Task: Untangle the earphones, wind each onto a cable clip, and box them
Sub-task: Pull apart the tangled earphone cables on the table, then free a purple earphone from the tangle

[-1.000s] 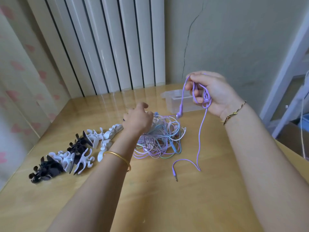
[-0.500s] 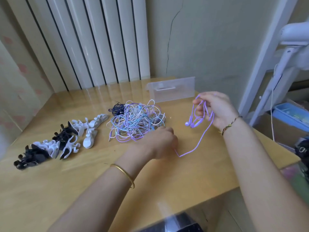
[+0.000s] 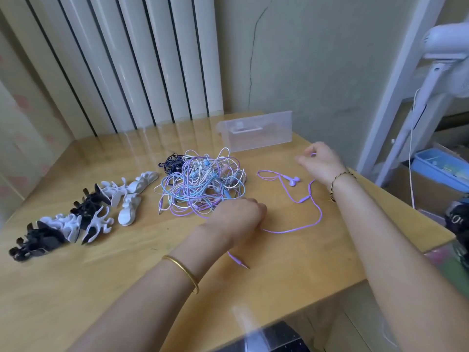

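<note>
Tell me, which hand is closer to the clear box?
Right. The right hand is just right of the box; the left hand sits in front of the tangle, farther off. Both hold the purple cable.

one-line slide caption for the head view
One purple earphone spread out apart from the tangled pile, cable clips at left, clear box behind.

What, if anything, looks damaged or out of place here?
A long crack runs down the wall behind the clear box. The tangled earphones look messy, as the task expects; one purple earphone lies apart beside them.
</note>
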`<state>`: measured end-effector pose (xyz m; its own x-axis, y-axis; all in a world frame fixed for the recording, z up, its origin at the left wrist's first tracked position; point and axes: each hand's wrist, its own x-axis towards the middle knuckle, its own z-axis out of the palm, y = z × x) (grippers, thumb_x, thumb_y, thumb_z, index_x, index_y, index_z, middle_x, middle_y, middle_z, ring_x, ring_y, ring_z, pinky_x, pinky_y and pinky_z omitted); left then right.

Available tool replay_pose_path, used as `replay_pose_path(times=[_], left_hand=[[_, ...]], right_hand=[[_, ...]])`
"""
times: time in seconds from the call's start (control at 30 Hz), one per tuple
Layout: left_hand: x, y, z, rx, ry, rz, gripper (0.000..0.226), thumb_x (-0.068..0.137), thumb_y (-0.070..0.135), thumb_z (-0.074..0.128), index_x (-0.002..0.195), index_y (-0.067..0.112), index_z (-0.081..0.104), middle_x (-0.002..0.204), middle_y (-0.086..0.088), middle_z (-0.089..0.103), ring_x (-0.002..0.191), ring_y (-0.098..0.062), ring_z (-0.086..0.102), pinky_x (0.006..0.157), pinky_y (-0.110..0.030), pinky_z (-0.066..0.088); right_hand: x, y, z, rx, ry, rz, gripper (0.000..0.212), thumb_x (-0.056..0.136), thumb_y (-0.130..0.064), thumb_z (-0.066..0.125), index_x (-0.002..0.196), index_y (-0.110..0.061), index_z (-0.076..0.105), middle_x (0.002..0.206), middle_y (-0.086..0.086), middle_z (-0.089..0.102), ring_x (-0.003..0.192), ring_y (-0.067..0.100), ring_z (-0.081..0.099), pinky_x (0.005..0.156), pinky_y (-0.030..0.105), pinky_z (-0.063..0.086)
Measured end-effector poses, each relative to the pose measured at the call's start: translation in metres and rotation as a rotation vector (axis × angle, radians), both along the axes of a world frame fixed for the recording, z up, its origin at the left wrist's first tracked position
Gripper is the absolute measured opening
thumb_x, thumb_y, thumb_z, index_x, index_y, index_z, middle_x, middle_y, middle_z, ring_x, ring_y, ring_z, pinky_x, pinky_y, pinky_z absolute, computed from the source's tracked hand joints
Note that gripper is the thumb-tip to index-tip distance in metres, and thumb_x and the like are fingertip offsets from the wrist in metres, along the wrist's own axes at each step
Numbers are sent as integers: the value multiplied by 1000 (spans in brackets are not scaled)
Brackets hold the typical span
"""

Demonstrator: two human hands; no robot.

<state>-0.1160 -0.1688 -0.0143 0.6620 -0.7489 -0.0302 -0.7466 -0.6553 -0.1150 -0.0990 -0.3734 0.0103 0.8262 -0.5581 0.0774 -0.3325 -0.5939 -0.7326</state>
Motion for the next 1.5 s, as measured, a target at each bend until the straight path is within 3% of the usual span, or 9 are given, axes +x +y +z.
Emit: replay_pose_path(times=[0.17, 0.3, 0.4, 0.6, 0.83, 1.0, 1.27, 1.4, 1.5], left_hand=[[-13, -5, 19, -355, 187, -66, 11, 90, 7, 47, 97, 10, 55, 95, -8, 61, 87, -27, 61, 73, -37, 50], [-8, -9, 39, -728, 359, -20, 7, 90, 0, 50, 86, 5, 53, 70, 0, 60, 53, -5, 62, 49, -24, 48], [1, -8, 47, -909, 310, 55, 8, 89, 3, 54, 84, 9, 54, 70, 3, 61, 53, -7, 62, 47, -17, 41], [3, 7, 53, -1171, 683, 144, 8, 91, 7, 60, 98, 4, 62, 73, 0, 67, 53, -4, 56, 53, -12, 41], [1, 47, 60, -1240, 950, 200, 18, 95, 10, 53, 87, 12, 68, 74, 3, 69, 65, -7, 58, 67, -24, 42], [-1, 77, 71, -1413, 1181, 247, 21, 94, 12, 49, 91, 12, 69, 73, 5, 68, 64, -6, 61, 80, -29, 45], [6, 95, 87, -1861, 1428, 301, 17, 78, 18, 59, 78, 18, 76, 74, 10, 70, 64, -1, 64, 87, -29, 39], [9, 91, 86, -1983, 1334, 357, 24, 91, 10, 53, 110, 17, 67, 88, 9, 72, 74, 1, 66, 88, -28, 38], [10, 87, 84, -2108, 1161, 410, 19, 92, 6, 54, 103, 18, 65, 90, 8, 74, 79, -1, 69, 93, -31, 39]], right_hand=[[-17, 13, 11, -438, -166, 19, 36, 88, -15, 52, 123, -17, 57, 131, 6, 54, 128, 27, 40, 104, 37, 32], [-41, 41, 21, 88, -193, 412, 20, 97, -7, 43, 95, -16, 61, 91, 10, 68, 78, 24, 67, 77, 29, 51], [-55, 53, 17, 202, -72, 571, 25, 102, -19, 39, 90, -9, 59, 64, 4, 62, 41, 8, 49, 47, 24, 40], [-61, 59, 31, 294, -349, 508, 19, 96, -12, 52, 83, -7, 64, 41, -22, 49, 42, -7, 46, 43, 5, 33], [-34, 71, 43, 390, -608, 347, 24, 96, -14, 51, 77, -20, 64, 38, -21, 39, 40, -1, 36, 41, 9, 28], [-13, 96, 37, 41, -448, 432, 19, 90, -13, 56, 94, -24, 71, 63, -14, 57, 61, 8, 55, 65, 29, 47], [-4, 141, 35, -20, -439, 683, 21, 96, -27, 51, 91, -17, 69, 62, -6, 53, 58, 4, 45, 58, 25, 37], [-13, 156, 34, -377, -281, 698, 28, 101, -34, 36, 106, -21, 60, 81, -7, 54, 83, 22, 54, 69, 36, 42], [-22, 162, 41, -633, -167, 702, 28, 103, -34, 28, 112, -21, 50, 91, -5, 46, 95, 29, 56, 72, 36, 43]])
